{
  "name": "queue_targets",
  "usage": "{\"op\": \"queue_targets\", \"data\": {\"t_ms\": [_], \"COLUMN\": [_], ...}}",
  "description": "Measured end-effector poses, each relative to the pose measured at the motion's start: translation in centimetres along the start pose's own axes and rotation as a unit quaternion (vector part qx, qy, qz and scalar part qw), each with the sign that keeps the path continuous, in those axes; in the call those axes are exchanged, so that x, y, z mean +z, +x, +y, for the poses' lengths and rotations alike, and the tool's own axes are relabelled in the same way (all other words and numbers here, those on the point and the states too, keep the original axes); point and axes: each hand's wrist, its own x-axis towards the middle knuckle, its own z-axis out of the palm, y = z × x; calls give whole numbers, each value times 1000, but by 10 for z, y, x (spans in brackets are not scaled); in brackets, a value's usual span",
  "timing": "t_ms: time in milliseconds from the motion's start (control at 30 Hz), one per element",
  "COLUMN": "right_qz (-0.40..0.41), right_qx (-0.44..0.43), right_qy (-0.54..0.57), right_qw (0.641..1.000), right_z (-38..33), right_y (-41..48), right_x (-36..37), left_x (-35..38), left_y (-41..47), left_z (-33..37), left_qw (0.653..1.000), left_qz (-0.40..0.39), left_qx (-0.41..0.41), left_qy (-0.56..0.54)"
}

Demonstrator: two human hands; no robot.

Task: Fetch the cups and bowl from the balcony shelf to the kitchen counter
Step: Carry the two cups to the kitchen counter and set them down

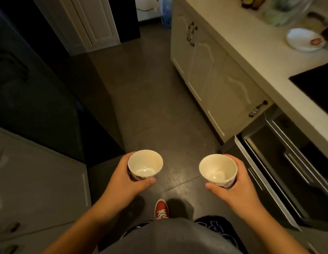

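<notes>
Two white ceramic cups w/ printed sides, both upright, empty: left cup gripped in left hand, right cup gripped in right hand, above dark tiled floor, near pale kitchen counter.

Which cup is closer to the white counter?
The cup in the right hand: that cup is on the counter side; the other cup is nearer the dark cabinets.
</notes>
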Motion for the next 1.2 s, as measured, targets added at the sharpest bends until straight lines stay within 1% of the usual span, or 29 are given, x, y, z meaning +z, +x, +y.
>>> {"op": "queue_targets", "data": {"t_ms": [233, 367, 533, 600, 667, 767, 833, 1033, 1200], "right_qz": [35, 26, 7, -5, -24, -76, -93, -103, -98], "right_qx": [28, 25, 24, 30, 16, -11, -29, -53, -56], "right_qy": [-23, -24, -15, -6, -11, -27, -26, -12, -12], "right_qw": [999, 999, 1000, 1000, 1000, 997, 995, 993, 994], "right_z": [0, 8, 4, -1, -10, -30, -42, -72, -97], "right_y": [67, 124, 221, 263, 309, 375, 417, 527, 600], "right_x": [-30, -48, -69, -75, -77, -69, -59, -17, 25], "left_x": [27, 52, 70, 69, 66, 57, 48, 13, -29], "left_y": [114, 182, 258, 281, 300, 323, 337, 401, 487], "left_z": [33, 50, 81, 92, 102, 113, 120, 126, 127], "left_qw": [999, 998, 999, 999, 999, 999, 998, 994, 994], "left_qz": [-42, -49, -38, -16, 8, 34, 53, 99, 98], "left_qx": [6, 2, 20, 0, -11, -22, -28, -41, -42], "left_qy": [-32, -51, -18, -28, -30, -31, -30, -22, -16]}}
